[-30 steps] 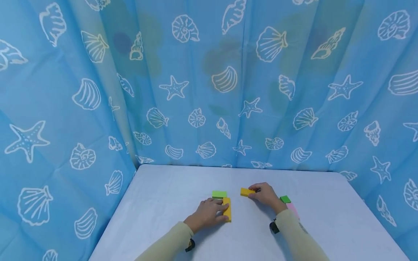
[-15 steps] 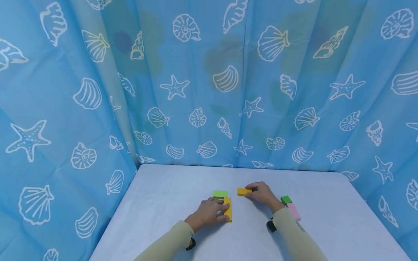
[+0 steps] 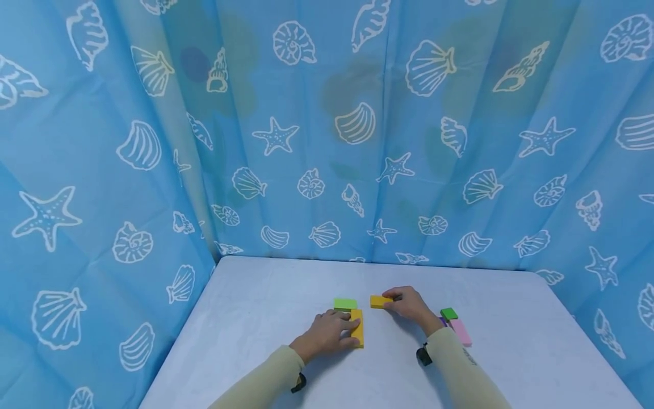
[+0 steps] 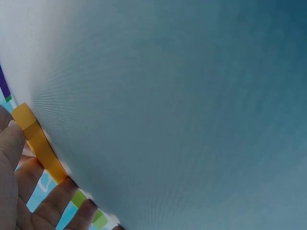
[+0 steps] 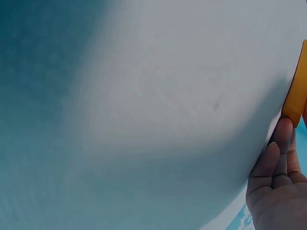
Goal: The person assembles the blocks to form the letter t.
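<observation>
Near the table's middle, my left hand [image 3: 327, 333] holds an upright-running yellow block [image 3: 358, 329] between thumb and fingers, as the left wrist view shows along the block's side [image 4: 45, 151]. A light green block [image 3: 346, 304] lies crosswise at its far end, just beyond the fingers. To the right, my right hand [image 3: 411, 304] pinches a second yellow block [image 3: 379, 301] by its right end. This one lies crosswise, with a small gap to the first block. The right wrist view shows fingertips at the end of that second block [image 5: 297, 91].
Beyond my right wrist lie a dark green block [image 3: 449, 313], a pink block [image 3: 460, 333] and a purple block [image 3: 443, 321], mostly hidden by the forearm. A white table [image 3: 276, 289] spreads beneath, with a blue shell-patterned curtain [image 3: 327, 142] around it.
My right hand has slid its yellow block slightly left, towards the other one. More of the pink and purple blocks shows beside the right forearm. My left hand stays put.
</observation>
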Demonstrator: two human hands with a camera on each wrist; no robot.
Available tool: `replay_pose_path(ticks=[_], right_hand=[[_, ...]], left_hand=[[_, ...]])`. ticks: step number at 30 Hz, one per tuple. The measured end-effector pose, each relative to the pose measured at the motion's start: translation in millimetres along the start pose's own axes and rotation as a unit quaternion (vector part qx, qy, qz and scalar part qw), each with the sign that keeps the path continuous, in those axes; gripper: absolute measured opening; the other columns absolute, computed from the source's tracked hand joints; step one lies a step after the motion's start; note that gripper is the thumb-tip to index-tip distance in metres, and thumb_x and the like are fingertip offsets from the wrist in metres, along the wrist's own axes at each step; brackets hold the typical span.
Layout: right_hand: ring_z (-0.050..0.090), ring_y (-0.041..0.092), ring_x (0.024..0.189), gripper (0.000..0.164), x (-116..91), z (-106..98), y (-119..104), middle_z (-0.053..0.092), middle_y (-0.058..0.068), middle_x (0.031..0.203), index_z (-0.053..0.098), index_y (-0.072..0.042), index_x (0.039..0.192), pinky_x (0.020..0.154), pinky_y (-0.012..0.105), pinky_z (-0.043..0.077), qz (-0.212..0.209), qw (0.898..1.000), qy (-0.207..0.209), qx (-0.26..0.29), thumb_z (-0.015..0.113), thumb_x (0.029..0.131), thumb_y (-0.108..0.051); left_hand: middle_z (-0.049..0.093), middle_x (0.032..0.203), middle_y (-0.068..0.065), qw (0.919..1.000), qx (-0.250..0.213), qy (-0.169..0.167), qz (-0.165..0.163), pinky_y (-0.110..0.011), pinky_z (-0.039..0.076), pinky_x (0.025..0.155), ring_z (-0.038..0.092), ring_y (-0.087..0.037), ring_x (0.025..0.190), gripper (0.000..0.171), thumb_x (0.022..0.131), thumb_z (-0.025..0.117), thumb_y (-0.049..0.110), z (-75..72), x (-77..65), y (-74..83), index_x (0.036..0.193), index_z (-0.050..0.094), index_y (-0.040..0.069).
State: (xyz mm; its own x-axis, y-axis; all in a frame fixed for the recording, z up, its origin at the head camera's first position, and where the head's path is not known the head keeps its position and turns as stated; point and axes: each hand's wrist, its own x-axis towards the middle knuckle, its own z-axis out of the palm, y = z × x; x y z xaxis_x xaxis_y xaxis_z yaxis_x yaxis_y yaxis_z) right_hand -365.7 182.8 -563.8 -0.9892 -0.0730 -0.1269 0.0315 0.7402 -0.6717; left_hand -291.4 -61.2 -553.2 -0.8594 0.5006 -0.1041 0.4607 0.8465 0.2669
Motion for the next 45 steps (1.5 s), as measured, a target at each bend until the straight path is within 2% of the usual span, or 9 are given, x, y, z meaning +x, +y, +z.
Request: replay_pose_path(ticks=[22, 35, 45], right_hand=[[0.059, 0.024, 0.104, 0.025, -2.7, 5.9, -2.2, 0.068, 0.009, 0.117, 0.073, -0.012, 0.115, 0.098, 0.046, 0.051, -0.007, 1.0, -0.002, -0.004, 0.071, 0.09, -0.014], [0.059, 0.025, 0.104, 0.025, -4.7, 8.8, -12.9, 0.068, 0.008, 0.117, 0.073, -0.013, 0.115, 0.099, 0.046, 0.051, -0.012, 1.0, -0.006, -0.007, 0.072, 0.09, -0.017], [0.06, 0.024, 0.102, 0.023, -5.7, 6.2, -8.3, 0.069, 0.009, 0.117, 0.073, -0.011, 0.114, 0.095, 0.042, 0.054, -0.003, 1.0, -0.013, 0.018, 0.069, 0.091, -0.013]], left_hand=[[0.056, 0.144, 0.002, 0.9999, 0.013, 0.006, 0.002, -0.058, 0.045, 0.102, 0.051, -0.029, 0.132, 0.057, 0.09, 0.06, 0.06, 1.4, -0.9, 2.0, 0.141, 0.053, 0.036], [0.056, 0.144, 0.001, 0.9999, 0.012, 0.009, -0.006, -0.058, 0.044, 0.103, 0.05, -0.029, 0.132, 0.058, 0.09, 0.061, 0.059, 0.0, -1.3, 2.7, 0.141, 0.053, 0.035], [0.056, 0.144, 0.0, 0.9998, 0.015, 0.014, -0.002, -0.057, 0.044, 0.103, 0.05, -0.028, 0.131, 0.057, 0.09, 0.061, 0.058, 2.7, -1.9, 3.7, 0.142, 0.053, 0.034]])
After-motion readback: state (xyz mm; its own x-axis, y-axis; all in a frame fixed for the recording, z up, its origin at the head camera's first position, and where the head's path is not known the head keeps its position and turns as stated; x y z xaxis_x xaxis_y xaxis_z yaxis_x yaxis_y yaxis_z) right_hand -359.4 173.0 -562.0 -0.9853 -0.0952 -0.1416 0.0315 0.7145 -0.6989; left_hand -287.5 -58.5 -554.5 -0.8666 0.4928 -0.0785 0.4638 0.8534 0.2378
